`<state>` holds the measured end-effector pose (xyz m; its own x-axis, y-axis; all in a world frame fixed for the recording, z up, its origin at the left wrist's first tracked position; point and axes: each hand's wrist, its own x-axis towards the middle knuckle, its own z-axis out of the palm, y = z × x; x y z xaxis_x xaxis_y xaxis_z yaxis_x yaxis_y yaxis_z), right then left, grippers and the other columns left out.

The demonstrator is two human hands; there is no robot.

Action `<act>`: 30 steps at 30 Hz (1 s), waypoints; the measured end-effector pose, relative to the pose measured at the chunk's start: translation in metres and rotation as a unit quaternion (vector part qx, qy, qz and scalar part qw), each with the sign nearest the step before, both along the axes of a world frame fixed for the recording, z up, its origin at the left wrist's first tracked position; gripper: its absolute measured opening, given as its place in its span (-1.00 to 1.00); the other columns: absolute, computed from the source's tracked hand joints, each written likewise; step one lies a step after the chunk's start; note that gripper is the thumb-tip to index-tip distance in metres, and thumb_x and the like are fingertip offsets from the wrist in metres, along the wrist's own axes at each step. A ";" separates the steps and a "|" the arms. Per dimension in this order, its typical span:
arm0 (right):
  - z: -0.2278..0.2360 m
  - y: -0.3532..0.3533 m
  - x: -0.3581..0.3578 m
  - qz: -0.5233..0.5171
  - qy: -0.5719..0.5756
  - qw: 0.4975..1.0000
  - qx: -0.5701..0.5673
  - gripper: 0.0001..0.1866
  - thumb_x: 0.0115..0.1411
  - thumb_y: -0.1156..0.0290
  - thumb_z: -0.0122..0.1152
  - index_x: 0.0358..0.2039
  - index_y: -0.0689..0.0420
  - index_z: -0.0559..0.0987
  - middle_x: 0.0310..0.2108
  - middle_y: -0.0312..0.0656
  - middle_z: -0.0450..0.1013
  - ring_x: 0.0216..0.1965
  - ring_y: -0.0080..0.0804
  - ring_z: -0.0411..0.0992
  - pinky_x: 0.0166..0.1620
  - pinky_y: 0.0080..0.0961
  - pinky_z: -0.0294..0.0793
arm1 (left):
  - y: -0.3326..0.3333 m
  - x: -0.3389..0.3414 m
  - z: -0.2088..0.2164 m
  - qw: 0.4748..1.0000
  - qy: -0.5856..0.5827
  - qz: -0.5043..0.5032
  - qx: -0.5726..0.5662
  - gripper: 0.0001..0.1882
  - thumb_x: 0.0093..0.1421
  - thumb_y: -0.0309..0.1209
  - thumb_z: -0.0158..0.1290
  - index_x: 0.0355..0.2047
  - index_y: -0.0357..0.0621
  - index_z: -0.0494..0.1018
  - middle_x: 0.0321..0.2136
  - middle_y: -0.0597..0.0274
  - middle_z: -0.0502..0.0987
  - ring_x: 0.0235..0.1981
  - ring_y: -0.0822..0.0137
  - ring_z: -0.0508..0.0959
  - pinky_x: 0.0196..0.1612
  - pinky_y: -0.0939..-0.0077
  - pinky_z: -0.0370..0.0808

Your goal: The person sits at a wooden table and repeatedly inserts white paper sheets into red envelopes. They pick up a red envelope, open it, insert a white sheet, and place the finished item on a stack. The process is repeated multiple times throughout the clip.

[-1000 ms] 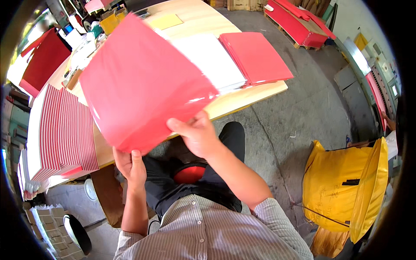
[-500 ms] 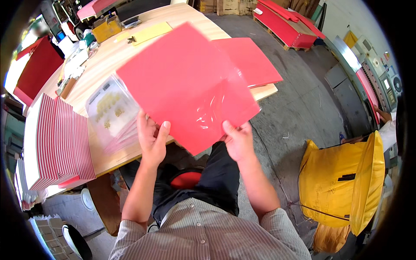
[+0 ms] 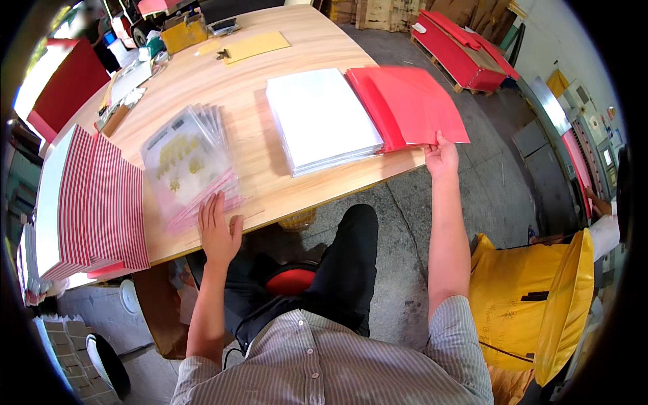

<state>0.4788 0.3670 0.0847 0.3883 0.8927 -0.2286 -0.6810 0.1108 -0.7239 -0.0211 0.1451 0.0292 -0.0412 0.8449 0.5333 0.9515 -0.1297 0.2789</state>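
Observation:
On the right of the table my right hand pinches the near edge of a red sheet, glossy as if sleeved in clear plastic. The sheet lies tilted over a red stack, its right side reaching past the table edge. Next to it is a white stack with glossy, plastic-like edges. My left hand is empty, fingers extended, by the pink-edged end of a fanned pile of clear plastic bags printed with gold marks.
A tall stack of red-and-white layers stands at the table's left. Farther back lie a yellow sheet with a black clip and a yellow box. A large yellow sack is at my right; another person's arm shows beyond.
The red sheet has gone from between both hands to the right-hand stack, my right hand still on its edge. My left hand has let go and moved left, down to the bags. The white stack is uncovered.

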 end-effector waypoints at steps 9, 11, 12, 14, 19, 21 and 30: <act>0.012 -0.017 -0.008 0.069 -0.222 0.968 -0.092 -0.76 0.30 0.35 0.13 -0.13 0.23 0.44 -0.28 -0.03 0.52 -0.36 -0.20 0.58 -0.37 -0.30 0.60 | 0.005 -0.003 -0.002 1.000 0.012 0.017 -0.022 -0.29 0.17 -0.24 0.13 0.27 -0.25 0.18 0.21 -0.04 0.33 0.24 -0.02 0.30 0.35 0.04 0.13; 0.008 -0.015 0.002 0.100 -0.273 0.953 -0.091 -0.75 0.30 0.32 0.15 -0.18 0.26 0.46 -0.33 -0.01 0.53 -0.41 -0.21 0.58 -0.39 -0.34 0.60 | 0.005 -0.003 -0.003 1.000 0.014 0.014 -0.019 -0.29 0.17 -0.23 0.13 0.27 -0.25 0.19 0.20 -0.04 0.33 0.23 -0.02 0.31 0.35 0.04 0.13; 0.007 -0.014 0.007 0.107 -0.275 0.951 -0.091 -0.75 0.30 0.30 0.16 -0.21 0.26 0.47 -0.36 -0.02 0.53 -0.42 -0.22 0.58 -0.39 -0.35 0.60 | 0.006 -0.002 -0.003 1.000 0.013 0.011 -0.018 -0.30 0.17 -0.23 0.13 0.27 -0.25 0.19 0.20 -0.04 0.34 0.23 -0.02 0.31 0.35 0.04 0.13; 0.011 -0.010 0.008 0.125 -0.278 0.948 -0.087 -0.74 0.29 0.27 0.19 -0.26 0.26 0.49 -0.42 -0.05 0.54 -0.43 -0.24 0.58 -0.39 -0.37 0.60 | 0.007 -0.002 -0.002 1.000 0.016 0.015 -0.022 -0.30 0.17 -0.23 0.13 0.26 -0.25 0.20 0.20 -0.04 0.34 0.22 -0.02 0.32 0.35 0.04 0.13; 0.013 -0.008 0.011 0.126 -0.329 0.930 -0.106 -0.64 0.27 0.14 0.25 -0.42 0.22 0.53 -0.59 -0.19 0.48 -0.62 -0.43 0.45 -0.56 -0.51 0.43 | 0.006 -0.002 0.000 0.999 0.019 0.022 -0.030 -0.32 0.18 -0.20 0.13 0.24 -0.24 0.23 0.18 -0.03 0.36 0.20 -0.04 0.34 0.34 0.03 0.14; 0.006 -0.008 0.007 0.121 -0.344 0.926 -0.099 -0.62 0.25 0.10 0.28 -0.48 0.18 0.53 -0.64 -0.25 0.45 -0.68 -0.51 0.37 -0.61 -0.55 0.34 | 0.005 -0.003 -0.002 0.999 0.022 0.022 -0.035 -0.33 0.18 -0.18 0.13 0.22 -0.25 0.25 0.17 -0.03 0.37 0.19 -0.03 0.35 0.34 0.03 0.15; -0.005 -0.029 0.003 -0.032 -0.469 0.880 -0.067 -0.59 0.27 0.05 0.26 -0.54 0.12 0.53 -0.64 -0.47 0.30 -0.66 -0.75 0.18 -0.63 -0.70 0.08 | 0.005 -0.004 -0.003 0.999 0.006 0.027 -0.027 -0.36 0.17 -0.13 0.12 0.18 -0.23 0.30 0.13 -0.01 0.40 0.14 -0.04 0.39 0.30 0.01 0.21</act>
<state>0.4817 0.3380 0.0795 0.5115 0.8513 0.1172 0.2272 -0.0025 -0.9738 -0.0253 0.1506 0.0265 -0.0817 0.8696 0.4870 0.9602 -0.0623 0.2723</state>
